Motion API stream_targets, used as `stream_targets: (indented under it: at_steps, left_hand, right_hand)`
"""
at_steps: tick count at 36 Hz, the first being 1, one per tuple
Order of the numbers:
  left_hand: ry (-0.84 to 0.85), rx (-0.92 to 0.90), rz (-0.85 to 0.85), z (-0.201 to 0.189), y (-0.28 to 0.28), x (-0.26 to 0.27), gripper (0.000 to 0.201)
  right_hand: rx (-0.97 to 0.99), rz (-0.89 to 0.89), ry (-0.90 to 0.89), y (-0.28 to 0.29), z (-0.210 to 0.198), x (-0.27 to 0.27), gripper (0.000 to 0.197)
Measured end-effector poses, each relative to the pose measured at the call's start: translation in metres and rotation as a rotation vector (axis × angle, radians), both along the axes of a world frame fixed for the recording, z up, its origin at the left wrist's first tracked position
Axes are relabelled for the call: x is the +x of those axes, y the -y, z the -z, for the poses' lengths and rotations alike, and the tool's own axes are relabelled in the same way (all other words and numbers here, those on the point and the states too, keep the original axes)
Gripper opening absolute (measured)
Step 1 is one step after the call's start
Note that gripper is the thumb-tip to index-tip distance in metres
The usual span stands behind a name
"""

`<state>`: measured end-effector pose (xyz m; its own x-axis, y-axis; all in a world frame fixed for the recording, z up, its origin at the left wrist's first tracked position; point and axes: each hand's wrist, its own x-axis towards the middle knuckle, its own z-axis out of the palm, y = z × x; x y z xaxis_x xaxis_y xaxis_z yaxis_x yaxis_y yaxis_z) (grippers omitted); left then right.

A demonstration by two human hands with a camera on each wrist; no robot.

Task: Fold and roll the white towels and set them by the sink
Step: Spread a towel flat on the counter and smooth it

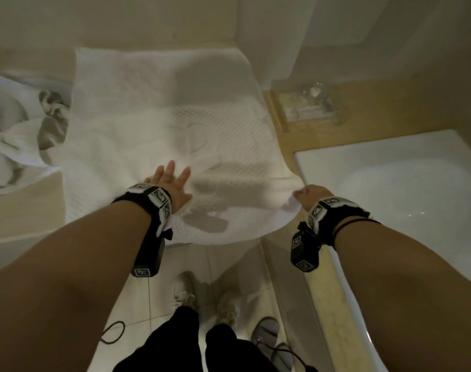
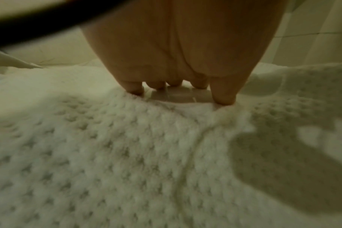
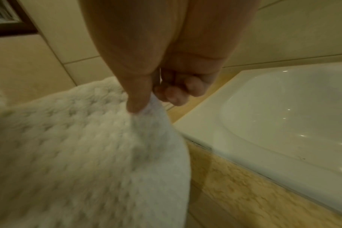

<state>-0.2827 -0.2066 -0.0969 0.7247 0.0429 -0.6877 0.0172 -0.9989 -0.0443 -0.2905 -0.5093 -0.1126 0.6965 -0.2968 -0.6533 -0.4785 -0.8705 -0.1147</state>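
A white waffle-weave towel [image 1: 153,124] lies spread across the counter, its near edge hanging over the front. My left hand [image 1: 172,181] rests flat on it with fingers straight and spread; in the left wrist view the fingertips [image 2: 224,98] press into the weave [image 2: 107,154]. My right hand [image 1: 308,196] pinches the towel's near right corner, lifted a little off the counter. In the right wrist view the thumb [image 3: 137,101] and curled fingers squeeze that corner of the towel [image 3: 78,154]. The white sink [image 1: 406,189] sits just right of that hand.
A heap of crumpled white towels [image 1: 17,130] lies at the left of the counter. A tray with a glass [image 1: 308,103] stands behind the sink. The yellow stone counter edge [image 3: 234,182] runs beside the basin [image 3: 283,115]. Below are tiled floor, shoes and a cable.
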Motion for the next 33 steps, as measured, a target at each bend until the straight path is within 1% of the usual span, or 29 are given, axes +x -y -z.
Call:
stream_targets:
  at_steps: [1,4,7,9,11,12,15,17,19,21,25,28,31,33]
  left_hand:
    - [0.001,0.005,0.005,0.000,0.001,0.000,0.069]
    - [0.001,0.002,0.022,0.001,0.000,0.001,0.070]
    - [0.020,-0.038,0.010,0.000,-0.007,0.000,0.073]
    - [0.032,-0.054,-0.028,-0.003,-0.014,-0.001,0.076]
    - [0.030,-0.047,-0.084,-0.004,-0.024,-0.004,0.076]
    - [0.028,-0.042,-0.111,-0.006,-0.033,-0.008,0.076]
    - [0.017,-0.024,-0.158,-0.004,-0.069,-0.022,0.075]
    - [0.007,0.003,-0.162,-0.003,-0.096,-0.034,0.076]
    - [0.001,0.022,-0.158,-0.002,-0.122,-0.045,0.078]
    - [0.005,0.030,-0.176,-0.001,-0.145,-0.051,0.078]
    - [0.009,0.039,-0.217,-0.001,-0.184,-0.062,0.076]
    - [0.028,0.018,-0.226,-0.001,-0.205,-0.063,0.080]
    - [0.143,-0.081,-0.263,-0.008,-0.214,-0.055,0.091]
    - [0.220,-0.251,-0.367,-0.013,-0.212,-0.051,0.094]
  right_hand:
    - [-0.012,0.007,0.001,0.001,0.005,-0.005,0.046]
    - [-0.035,0.140,0.038,-0.004,0.013,-0.015,0.044]
    - [-0.071,0.138,0.106,-0.021,0.004,-0.015,0.042]
    - [-0.064,0.080,0.205,-0.035,-0.005,-0.010,0.048]
    - [-0.042,-0.013,0.261,-0.050,-0.016,-0.003,0.057]
    - [-0.029,-0.090,0.259,-0.061,-0.022,0.002,0.060]
    - [0.002,-0.392,0.235,-0.102,-0.035,0.015,0.063]
    - [0.036,-0.532,0.162,-0.136,-0.034,0.017,0.059]
    - [0.033,-0.599,0.036,-0.166,-0.027,0.015,0.060]
    - [-0.011,-0.594,-0.043,-0.187,-0.020,0.010,0.064]
    - [-0.101,-0.495,-0.060,-0.208,-0.013,0.005,0.076]
    - [-0.120,-0.426,-0.065,-0.216,-0.017,0.003,0.074]
    - [-0.161,-0.432,-0.071,-0.226,-0.029,0.002,0.071]
    - [-0.194,-0.443,-0.061,-0.236,-0.031,0.002,0.074]
